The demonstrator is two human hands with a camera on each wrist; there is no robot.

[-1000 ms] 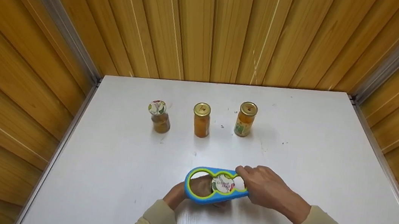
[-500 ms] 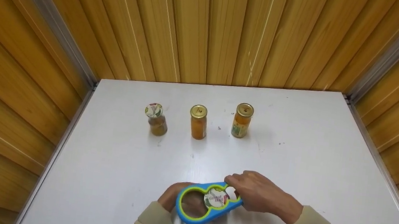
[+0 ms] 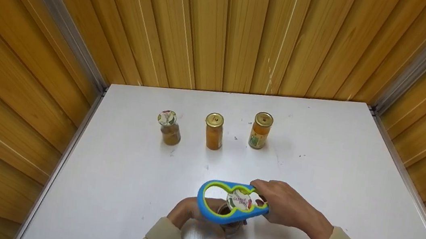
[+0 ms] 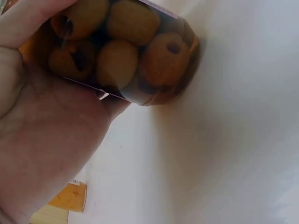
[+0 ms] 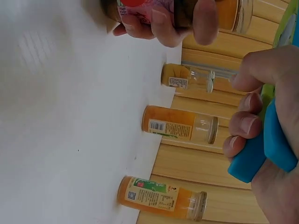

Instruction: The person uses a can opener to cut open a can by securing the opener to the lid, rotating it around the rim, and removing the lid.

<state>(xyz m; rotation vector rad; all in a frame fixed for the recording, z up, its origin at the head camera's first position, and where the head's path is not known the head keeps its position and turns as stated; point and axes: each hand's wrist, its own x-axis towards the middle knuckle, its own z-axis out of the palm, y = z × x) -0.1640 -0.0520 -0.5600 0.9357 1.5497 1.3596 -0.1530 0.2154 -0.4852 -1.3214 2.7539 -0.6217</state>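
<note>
My left hand (image 3: 190,209) grips a glass jar (image 3: 231,230) just above the table. In the left wrist view, the jar (image 4: 126,56) holds brown, round, pitted fruit in liquid. A pink label and its uncovered glass rim show in the right wrist view. My right hand (image 3: 288,204) grips the narrow end of a blue and lime-green multi-ring jar opener (image 3: 221,218), its fingers curled round the handle. The white printed lid (image 3: 238,200) sits in the opener's middle ring, above the jar and seemingly apart from it. The opener hides part of the jar and the left fingers.
Three closed jars stand upright in a row farther back on the white table (image 3: 121,173): one with a patterned lid (image 3: 170,132) and two with gold lids, the middle jar (image 3: 214,136) and the right jar (image 3: 260,133). Wood-look panels (image 3: 207,33) wall the back and sides.
The opener first dips toward me and tilts, then rises and levels again with the lid in it. The jar's rim and body now show beneath. The row of jars stays put.
</note>
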